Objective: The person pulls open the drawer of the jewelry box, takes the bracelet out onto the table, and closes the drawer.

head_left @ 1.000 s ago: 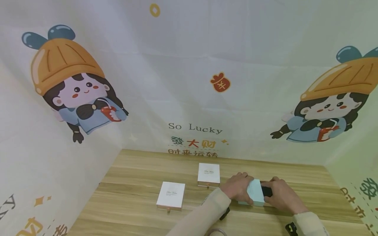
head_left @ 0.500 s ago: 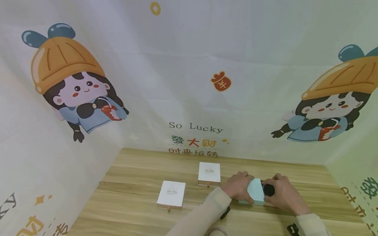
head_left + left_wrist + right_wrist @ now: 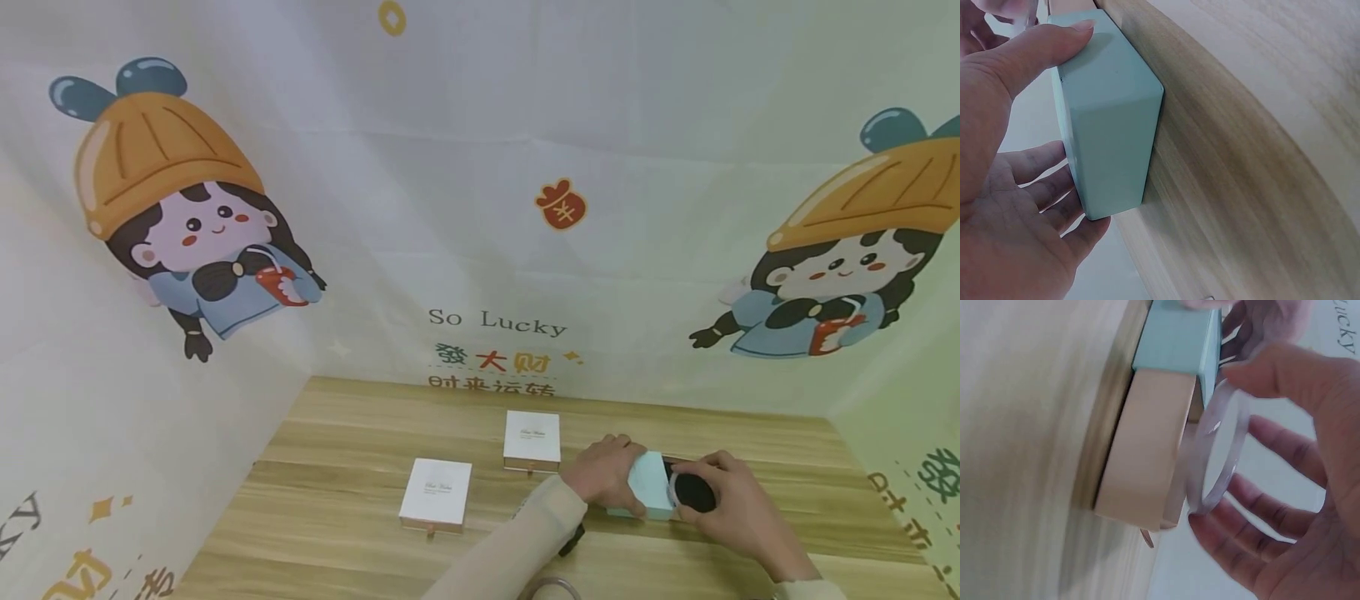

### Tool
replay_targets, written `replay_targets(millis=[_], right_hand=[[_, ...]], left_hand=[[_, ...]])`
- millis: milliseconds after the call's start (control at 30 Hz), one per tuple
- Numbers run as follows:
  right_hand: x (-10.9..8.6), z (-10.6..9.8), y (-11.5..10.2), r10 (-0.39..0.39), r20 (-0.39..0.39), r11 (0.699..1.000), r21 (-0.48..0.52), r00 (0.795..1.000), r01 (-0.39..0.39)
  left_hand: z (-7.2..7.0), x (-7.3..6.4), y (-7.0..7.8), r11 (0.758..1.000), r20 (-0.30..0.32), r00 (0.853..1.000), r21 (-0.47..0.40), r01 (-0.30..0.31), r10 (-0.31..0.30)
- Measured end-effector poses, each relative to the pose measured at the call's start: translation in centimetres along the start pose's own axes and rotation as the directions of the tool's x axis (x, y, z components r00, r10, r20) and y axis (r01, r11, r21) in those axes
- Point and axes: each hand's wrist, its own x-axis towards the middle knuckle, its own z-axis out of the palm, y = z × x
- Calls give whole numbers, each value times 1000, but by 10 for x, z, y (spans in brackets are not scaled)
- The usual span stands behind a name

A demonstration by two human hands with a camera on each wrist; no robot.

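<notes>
My left hand [image 3: 607, 472] grips a light teal drawer-style gift box [image 3: 649, 487], thumb on its near side and fingers on the far side, as the left wrist view also shows. The tan inner drawer [image 3: 1147, 447] is pulled out to the right, with a small pull tab [image 3: 1147, 538] at its end. My right hand [image 3: 738, 508] pinches a pale translucent bangle [image 3: 1197, 469] by its edge, tilted just over the drawer. Through the ring, dark black shows in the head view. How deep the drawer's inside goes is hidden.
Two white drawer boxes with small lettering stand to the left: one nearer [image 3: 437, 493], one farther back [image 3: 532, 440]. Part of a ring-shaped thing [image 3: 551, 582] shows at the bottom edge. Printed cloth [image 3: 480, 208] encloses the wooden tabletop [image 3: 337, 467].
My right hand has drawn back slightly to the right and turned, so the bangle's rim now shows. My left hand keeps its grip on the teal box.
</notes>
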Motion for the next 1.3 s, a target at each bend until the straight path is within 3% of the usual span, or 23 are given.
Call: replay_targets(millis=[300,500,600,700,800,900,1133,1233,1300], right_hand=[[-20,10,-21,-72,-27,991,113,997,75],[-34,15,-30,-56,93,983,178,994,38],[-41,21,-30,-139,93,975,186,986,120],[-46,31,-28,-275,50,945,197,960,260],[-49,42,-25,-403,-5,899,184,915,397],[-51,50,-22,-482,-22,860,181,876,478],[-53,61,-22,-510,31,829,284,860,482],[-53,67,-23,-555,0,795,293,832,530],[-52,71,-23,-595,-36,768,269,803,581]], left_hand=[[-1,-4,-1,1000,6,1000,23,4,-4],[0,-5,0,1000,-1,1000,-6,-2,2],[-2,-4,0,1000,6,1000,-9,5,-5],[-3,-4,1,1000,10,1000,6,8,-8],[-3,-4,1,1000,12,1000,20,3,-3],[-3,-4,1,1000,16,1000,15,0,0],[-3,-4,0,1000,15,1000,1,6,-6],[-4,-4,1,1000,14,1000,2,8,-8],[-4,-3,1,1000,16,1000,2,8,-9]])
